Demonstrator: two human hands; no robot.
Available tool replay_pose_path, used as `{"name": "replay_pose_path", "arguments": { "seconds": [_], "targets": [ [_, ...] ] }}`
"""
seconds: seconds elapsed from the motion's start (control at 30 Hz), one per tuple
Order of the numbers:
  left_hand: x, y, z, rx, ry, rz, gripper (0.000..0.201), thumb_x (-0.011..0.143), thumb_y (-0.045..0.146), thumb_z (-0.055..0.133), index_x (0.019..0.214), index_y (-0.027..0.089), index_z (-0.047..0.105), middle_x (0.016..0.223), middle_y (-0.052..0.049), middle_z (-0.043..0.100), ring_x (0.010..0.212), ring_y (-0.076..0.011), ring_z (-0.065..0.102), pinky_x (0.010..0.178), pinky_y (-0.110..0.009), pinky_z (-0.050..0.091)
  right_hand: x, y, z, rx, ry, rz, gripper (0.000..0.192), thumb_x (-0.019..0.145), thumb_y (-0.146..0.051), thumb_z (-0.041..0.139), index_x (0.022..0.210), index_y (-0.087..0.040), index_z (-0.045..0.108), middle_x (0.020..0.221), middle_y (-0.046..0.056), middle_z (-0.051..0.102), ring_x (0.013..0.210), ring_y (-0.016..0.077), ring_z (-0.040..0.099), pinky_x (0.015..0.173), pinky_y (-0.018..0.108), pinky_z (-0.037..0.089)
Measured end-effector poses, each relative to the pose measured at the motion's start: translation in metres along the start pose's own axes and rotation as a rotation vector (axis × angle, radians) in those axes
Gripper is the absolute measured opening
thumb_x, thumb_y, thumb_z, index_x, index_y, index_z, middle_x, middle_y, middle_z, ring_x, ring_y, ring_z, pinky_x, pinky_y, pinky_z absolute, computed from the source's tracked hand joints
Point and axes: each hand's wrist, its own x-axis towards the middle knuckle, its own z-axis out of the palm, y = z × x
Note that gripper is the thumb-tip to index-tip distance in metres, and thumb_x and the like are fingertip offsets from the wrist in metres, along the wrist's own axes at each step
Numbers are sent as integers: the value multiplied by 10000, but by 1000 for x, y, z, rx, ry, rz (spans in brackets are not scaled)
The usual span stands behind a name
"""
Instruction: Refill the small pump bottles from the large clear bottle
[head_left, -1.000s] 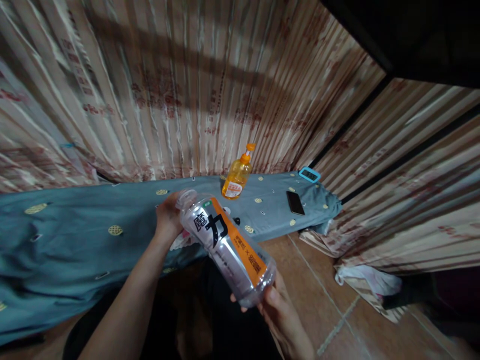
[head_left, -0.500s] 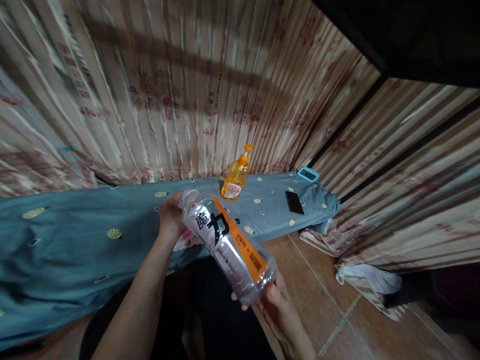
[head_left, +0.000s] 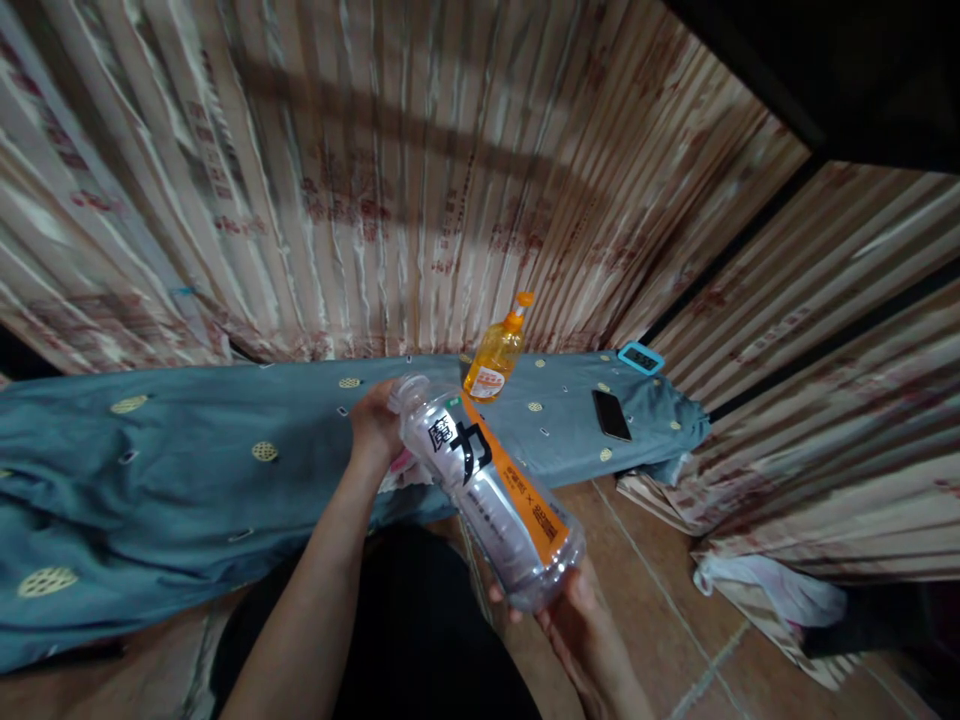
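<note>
Bottle [head_left: 491,490] tilted across the lap, barely shifted from a second ago: right hand [head_left: 581,620] cups its base, left hand [head_left: 375,425] wraps the neck, seemingly at the cap, over the blue-clothed table [head_left: 187,470]; the orange bottle [head_left: 495,355] stands behind.

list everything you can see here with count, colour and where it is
clear bottle: 1, clear with an orange and black label, tilted, held between both hands
orange bottle: 1, orange with an orange cap, upright on the cloth near the curtain
phone: 1, black, flat on the right end of the cloth
small device: 1, blue rim with a dark face, far right corner of the cloth
cloth: 1, teal with yellow round motifs, spread over the surface
curtain: striped beige and reddish, behind and to the right
floor tiles: brown, lower right
left hand: 1, at the clear bottle's neck
right hand: 1, under the clear bottle's base
</note>
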Motion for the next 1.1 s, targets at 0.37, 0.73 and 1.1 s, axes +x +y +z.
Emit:
{"name": "replay_pose_path", "arguments": {
  "seconds": [0.37,0.73,1.1],
  "targets": [
    [-7,14,-8,22,-19,26,283,928,458,734,1090,262,859,1168,-116,925,1143,-366,861,1029,-449,694,7,-1,-15,-100,29,-3,586,709,-700,1134,1007,-261,886,947,51,952,632,269,869,590,368,719],
    [-6,21,-6,95,-64,7,333,987,470,655,1063,235,878,1161,-118,933,1160,-356,868,1023,-435,694,8,-7,-20,-97,12,2,607,733,-714,1118,1065,-247,917,984,101,967,658,277,868,580,361,704],
    [-10,26,-18,78,-86,-14,271,929,356,699,1065,228,895,1160,-111,941,1121,-339,876,967,-414,697,1,-18,1,-96,31,26,657,683,-748,1134,1067,-245,957,858,84,964,669,220,887,590,242,664]
  ]
}}
